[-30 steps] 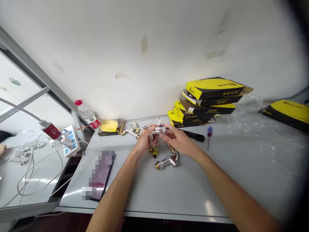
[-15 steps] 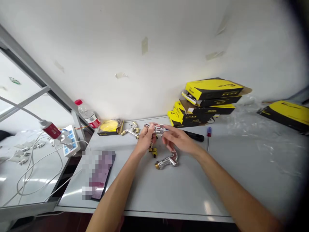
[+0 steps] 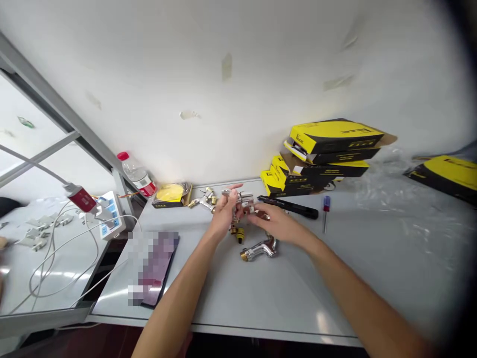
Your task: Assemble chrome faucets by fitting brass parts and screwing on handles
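My left hand (image 3: 224, 213) is closed round a chrome faucet part (image 3: 244, 197) above the middle of the table. Close by on its right, my right hand (image 3: 270, 219) has its thumb and fingers curved at the lower end of that part; whether they grip anything is hard to make out. Below the hands a chrome faucet (image 3: 261, 248) with a brass threaded end lies on the table. A yellow and black fitting (image 3: 240, 234) stands under my left hand. Farther back on the left lies another chrome faucet (image 3: 203, 201) with brass fittings.
Yellow and black boxes (image 3: 316, 164) are stacked against the wall, beside a black tool (image 3: 294, 206) and a screwdriver (image 3: 326, 211). A phone (image 3: 158, 268), an open box (image 3: 171, 195), a bottle (image 3: 137, 175) and a power strip (image 3: 112, 216) are on the left. Clear plastic (image 3: 395, 184) lies right.
My right hand has moved down and slightly left, uncovering more of the black tool. My left forefinger now stretches out over the chrome part. The view has shifted a little.
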`<state>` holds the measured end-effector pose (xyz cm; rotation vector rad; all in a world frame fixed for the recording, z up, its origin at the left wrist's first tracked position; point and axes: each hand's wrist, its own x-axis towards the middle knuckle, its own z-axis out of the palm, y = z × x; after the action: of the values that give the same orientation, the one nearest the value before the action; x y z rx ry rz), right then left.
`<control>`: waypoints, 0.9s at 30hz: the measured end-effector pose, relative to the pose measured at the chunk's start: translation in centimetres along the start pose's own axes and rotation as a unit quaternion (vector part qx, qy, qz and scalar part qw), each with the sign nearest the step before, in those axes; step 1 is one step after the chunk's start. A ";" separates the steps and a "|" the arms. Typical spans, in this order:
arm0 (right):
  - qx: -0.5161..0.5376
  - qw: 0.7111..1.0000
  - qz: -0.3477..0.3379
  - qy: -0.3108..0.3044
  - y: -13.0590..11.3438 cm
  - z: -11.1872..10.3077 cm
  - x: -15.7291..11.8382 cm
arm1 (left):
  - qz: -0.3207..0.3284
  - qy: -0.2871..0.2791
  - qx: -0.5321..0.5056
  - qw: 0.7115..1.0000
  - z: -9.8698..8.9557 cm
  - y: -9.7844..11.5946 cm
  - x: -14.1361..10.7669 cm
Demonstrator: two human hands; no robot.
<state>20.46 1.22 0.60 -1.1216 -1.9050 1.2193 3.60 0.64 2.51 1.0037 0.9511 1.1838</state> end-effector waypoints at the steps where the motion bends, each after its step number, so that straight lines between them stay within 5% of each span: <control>1: -0.016 0.999 -0.035 0.010 0.1 0.0 0.0 | -0.006 0.009 -0.013 1.000 0.0 0.1 0.0; 3: 0.000 0.994 -0.076 0.075 0.1 0.0 0.0 | -0.015 0.036 -0.031 0.999 -0.1 0.4 0.2; 6: 0.106 0.982 -0.020 0.157 -0.6 0.0 -0.2 | -0.012 0.059 -0.016 0.998 -0.4 0.5 0.3; 11: 0.158 0.980 0.115 0.035 -1.5 -0.2 -0.5 | -0.006 -0.012 0.030 0.999 -0.3 0.1 0.1; 13: 0.111 0.991 0.060 0.040 -1.2 -0.6 -0.4 | -0.009 -0.018 0.036 0.999 -0.2 0.1 -0.1; 16: 0.072 0.986 -0.055 0.140 -0.5 -1.7 -0.1 | -0.014 -0.020 0.050 0.998 -0.1 0.3 -0.2; 19: 0.152 0.960 -0.073 0.225 0.0 -2.8 -0.2 | -0.010 -0.020 0.085 0.996 0.1 0.5 -0.3; 24: 0.183 0.972 0.114 0.096 -0.5 -2.2 -0.3 | 0.003 -0.036 0.118 0.992 0.5 0.4 -0.4; 27: 0.182 0.977 0.034 0.109 -1.3 -1.6 -0.4 | -0.001 -0.010 0.129 0.992 0.2 0.1 -0.2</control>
<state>21.56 1.28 2.37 -1.0771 -1.4200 1.3552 3.78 0.44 2.66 1.2155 1.1083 1.0641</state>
